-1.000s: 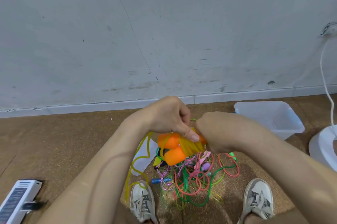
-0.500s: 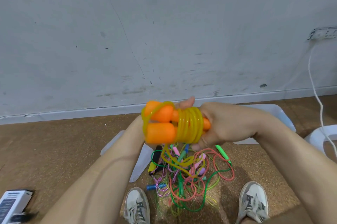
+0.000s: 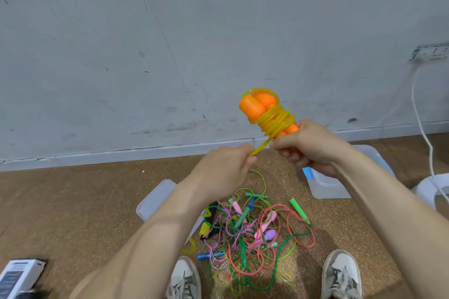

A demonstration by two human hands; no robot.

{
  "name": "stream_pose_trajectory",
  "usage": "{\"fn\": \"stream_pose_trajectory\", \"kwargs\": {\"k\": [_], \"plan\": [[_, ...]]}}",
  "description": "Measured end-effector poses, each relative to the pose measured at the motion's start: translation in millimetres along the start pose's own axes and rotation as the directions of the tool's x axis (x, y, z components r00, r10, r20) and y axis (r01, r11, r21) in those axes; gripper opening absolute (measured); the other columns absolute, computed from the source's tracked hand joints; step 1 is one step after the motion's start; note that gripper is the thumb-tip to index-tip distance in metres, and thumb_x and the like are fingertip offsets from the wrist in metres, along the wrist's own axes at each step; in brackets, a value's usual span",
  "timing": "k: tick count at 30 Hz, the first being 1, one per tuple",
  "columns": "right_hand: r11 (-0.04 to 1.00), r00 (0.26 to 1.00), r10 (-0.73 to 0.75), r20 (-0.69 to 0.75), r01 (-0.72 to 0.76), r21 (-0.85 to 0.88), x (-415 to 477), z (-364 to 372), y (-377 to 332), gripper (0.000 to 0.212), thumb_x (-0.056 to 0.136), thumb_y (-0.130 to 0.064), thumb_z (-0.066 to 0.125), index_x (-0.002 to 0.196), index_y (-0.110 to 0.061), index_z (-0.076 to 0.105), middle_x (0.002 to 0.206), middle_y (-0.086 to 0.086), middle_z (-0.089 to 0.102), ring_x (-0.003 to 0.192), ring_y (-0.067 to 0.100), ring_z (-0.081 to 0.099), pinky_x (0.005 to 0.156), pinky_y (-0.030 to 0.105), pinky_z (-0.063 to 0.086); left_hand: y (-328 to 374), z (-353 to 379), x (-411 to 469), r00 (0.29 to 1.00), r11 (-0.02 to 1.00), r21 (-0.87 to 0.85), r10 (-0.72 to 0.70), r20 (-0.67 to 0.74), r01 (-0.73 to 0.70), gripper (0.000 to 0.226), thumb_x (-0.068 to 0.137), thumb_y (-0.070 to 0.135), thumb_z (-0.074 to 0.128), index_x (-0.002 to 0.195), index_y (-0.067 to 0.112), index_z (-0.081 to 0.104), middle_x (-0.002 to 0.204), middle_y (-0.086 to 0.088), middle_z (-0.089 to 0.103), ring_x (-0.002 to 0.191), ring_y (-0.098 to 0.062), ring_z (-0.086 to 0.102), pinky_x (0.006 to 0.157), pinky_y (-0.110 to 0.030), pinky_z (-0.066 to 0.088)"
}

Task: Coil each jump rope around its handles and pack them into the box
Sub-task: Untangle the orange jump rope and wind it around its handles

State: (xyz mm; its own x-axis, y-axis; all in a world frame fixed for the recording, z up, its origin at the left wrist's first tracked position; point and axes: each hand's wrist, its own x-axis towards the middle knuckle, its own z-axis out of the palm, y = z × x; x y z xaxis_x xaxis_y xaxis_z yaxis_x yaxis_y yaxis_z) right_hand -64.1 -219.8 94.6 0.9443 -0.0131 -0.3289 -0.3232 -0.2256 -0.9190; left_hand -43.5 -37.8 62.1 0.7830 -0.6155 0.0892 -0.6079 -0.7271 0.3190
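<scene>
My right hand [image 3: 308, 146] grips the lower ends of two orange handles [image 3: 252, 108] held together and tilted up to the left. A yellow rope [image 3: 277, 121] is coiled around them in several turns. My left hand [image 3: 226, 167] pinches the free yellow rope end [image 3: 260, 147], pulled taut just below the coil. On the floor beneath lies a tangled pile of jump ropes [image 3: 252, 230] in green, red, pink and purple. The clear plastic box [image 3: 325, 187] stands on the floor at the right, partly hidden behind my right forearm.
A clear lid [image 3: 155, 199] lies left of the pile. My two white shoes [image 3: 184, 281] flank the pile's near side. A white carton [image 3: 17, 276] sits at the bottom left. A white cable [image 3: 422, 128] hangs from a wall socket strip [image 3: 430, 52] toward a white object [image 3: 430, 189].
The handles rose and tilted up to the left, now against the wall. My left hand came off the bundle and now pulls the free rope end taut below it.
</scene>
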Motion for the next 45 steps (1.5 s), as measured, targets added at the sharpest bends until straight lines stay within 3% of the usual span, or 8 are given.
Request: {"fn": "stream_pose_trajectory", "kwargs": {"k": [7,12,24,30,34,37,39,45], "plan": [[0.671,0.961,-0.195,-0.196,-0.015,-0.741,12,22,12,0.028,0.078,-0.021,0.067,0.059,-0.014,0.048,0.066,0.008,0.058,0.075,0.033,0.060,0.053,0.027,0.034,14,-8,-7,0.992,0.889,0.446,0.127,-0.027,-0.102,0.011,0.094,0.024,0.049,0.101,0.022,0.056,0.085,-0.005,0.061,0.082,-0.032,0.059,0.060,-0.035,0.037],[0.417,0.978,-0.194,-0.083,0.006,-0.909,12,39,20,0.019,0.088,-0.025,0.056,0.097,-0.011,0.064,0.108,0.014,0.067,0.100,0.034,0.063,0.068,0.028,0.039,13,-23,-9,0.984,0.865,0.486,0.170,-0.051,-0.124,0.026,0.094,0.042,0.047,0.099,0.022,0.062,0.100,-0.002,0.064,0.097,-0.028,0.059,0.067,-0.032,0.033],[0.107,0.924,0.040,0.381,0.375,-0.921,-10,55,14,0.009,0.081,-0.015,0.057,0.090,-0.012,0.055,0.076,0.006,0.056,0.067,0.027,0.058,0.059,0.032,0.050,-12,-29,-7,1.000,0.988,-0.155,0.020,0.015,-0.017,0.032,0.057,0.050,0.083,0.070,0.023,0.072,0.061,0.000,0.064,0.062,-0.012,0.055,0.055,-0.033,0.044],[0.252,0.816,0.090,0.570,0.536,-0.806,-20,43,-1,0.023,0.076,-0.030,0.076,0.074,-0.021,0.055,0.070,-0.002,0.057,0.068,0.021,0.054,0.062,0.027,0.043,-16,-25,-3,0.960,0.795,-0.580,-0.009,0.281,0.178,0.029,0.083,0.018,0.071,0.056,0.014,0.061,0.039,0.012,0.049,0.040,0.003,0.041,0.045,-0.011,0.032],[0.588,0.806,-0.003,0.592,0.480,-0.651,-23,23,-13,0.021,0.073,-0.018,0.081,0.069,-0.015,0.061,0.058,-0.001,0.056,0.050,0.013,0.049,0.050,0.020,0.039,-17,-16,2,0.949,0.601,-0.757,-0.006,0.316,0.256,0.046,0.074,0.061,0.064,0.053,0.020,0.068,0.050,0.009,0.059,0.048,-0.001,0.050,0.050,-0.017,0.043],[0.758,0.802,-0.062,0.594,0.425,-0.495,-24,14,-13,0.023,0.074,-0.008,0.081,0.060,-0.018,0.065,0.050,-0.003,0.054,0.044,0.012,0.043,0.048,0.022,0.036,-14,-11,7,0.913,0.435,-0.808,-0.102,0.394,0.397,0.036,0.080,0.038,0.063,0.052,0.015,0.063,0.046,0.010,0.059,0.042,0.000,0.054,0.051,-0.018,0.045],[0.823,0.829,-0.137,0.543,0.400,-0.404,-25,7,-14,0.036,0.074,-0.003,0.079,0.050,-0.021,0.061,0.043,-0.005,0.049,0.040,0.011,0.039,0.046,0.022,0.032,-20,-7,6,0.902,0.505,-0.747,-0.227,0.369,0.432,0.027,0.090,0.014,0.060,0.064,0.015,0.053,0.039,0.012,0.052,0.038,0.000,0.048,0.047,-0.016,0.039],[0.975,0.963,-0.210,0.167,0.219,-0.036,-13,-16,-9,0.038,0.074,0.005,0.072,0.050,-0.016,0.052,0.043,0.001,0.043,0.037,0.012,0.034,0.039,0.018,0.024,-27,-9,2,0.969,0.597,-0.765,-0.095,0.229,0.240,0.038,0.103,0.030,0.031,0.079,0.010,0.052,0.042,0.005,0.031,0.039,-0.010,0.021,0.040,-0.019,0.019]]}}
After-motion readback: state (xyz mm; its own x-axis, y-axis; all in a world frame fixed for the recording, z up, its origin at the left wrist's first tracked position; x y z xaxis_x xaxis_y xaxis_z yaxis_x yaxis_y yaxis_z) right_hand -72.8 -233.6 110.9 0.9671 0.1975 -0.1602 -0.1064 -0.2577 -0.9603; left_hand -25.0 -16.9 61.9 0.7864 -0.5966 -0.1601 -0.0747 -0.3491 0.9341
